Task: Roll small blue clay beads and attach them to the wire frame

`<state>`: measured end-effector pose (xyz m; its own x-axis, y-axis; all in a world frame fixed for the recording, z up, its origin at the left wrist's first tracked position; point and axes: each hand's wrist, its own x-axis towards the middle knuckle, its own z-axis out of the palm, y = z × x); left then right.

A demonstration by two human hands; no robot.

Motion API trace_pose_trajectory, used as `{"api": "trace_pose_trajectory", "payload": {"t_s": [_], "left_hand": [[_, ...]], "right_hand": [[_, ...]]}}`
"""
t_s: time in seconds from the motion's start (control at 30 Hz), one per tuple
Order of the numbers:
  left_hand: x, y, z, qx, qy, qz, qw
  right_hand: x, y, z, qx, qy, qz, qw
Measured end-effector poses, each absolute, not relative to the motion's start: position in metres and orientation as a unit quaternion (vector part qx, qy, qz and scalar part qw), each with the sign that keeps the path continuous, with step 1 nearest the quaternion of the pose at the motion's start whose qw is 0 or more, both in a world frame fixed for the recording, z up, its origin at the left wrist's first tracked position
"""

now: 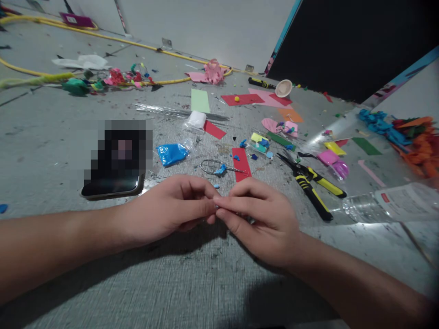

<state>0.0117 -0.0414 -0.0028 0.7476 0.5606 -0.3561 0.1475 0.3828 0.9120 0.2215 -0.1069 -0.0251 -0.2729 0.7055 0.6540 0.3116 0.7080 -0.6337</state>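
My left hand (181,203) and my right hand (262,217) meet fingertip to fingertip above the grey surface. Both are closed in a pinch, and something tiny is between the tips, too small to name. Just beyond them lies a bent wire loop (210,166) with a lump of blue clay (221,169) on it. The twisted end of the wire crosses a red paper strip (242,161). A packet of blue clay (173,154) lies past my left hand. To the right of my right hand rest pliers (307,185) with black and yellow handles, jaws apart.
A phone (115,160) lies at the left. A clear plastic bottle (394,201) is on its side at the right. Thin wires (181,111), paper pieces and clay packets are scattered farther back. A yellow cable (130,44) runs along the rear by the white wall.
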Motion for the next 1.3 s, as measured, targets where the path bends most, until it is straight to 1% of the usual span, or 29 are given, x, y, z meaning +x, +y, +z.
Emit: {"api": "trace_pose_trajectory", "payload": {"t_s": [0.37,0.6,0.7,1.0,1.3], "left_hand": [[0.0121,-0.0417,-0.0012,0.519,0.349,0.135,0.769],[0.0119,-0.0426,-0.0024,0.558,0.363,0.143,0.733],[0.0124,-0.043,-0.0024,0.58,0.354,0.154,0.717],[0.0109,-0.0409,-0.0023,0.662,0.335,0.168,0.649],[0.0086,-0.0424,-0.0022,0.712,0.325,0.181,0.596]], "right_hand": [[0.2205,-0.1059,-0.023,-0.34,-0.773,0.166,0.509],[0.2195,-0.1062,-0.0231,-0.369,-0.758,0.185,0.505],[0.22,-0.1053,-0.0232,-0.372,-0.749,0.224,0.5],[0.2199,-0.1046,-0.0208,-0.443,-0.646,0.411,0.467],[0.2167,-0.1049,-0.0228,-0.48,-0.569,0.494,0.449]]}}
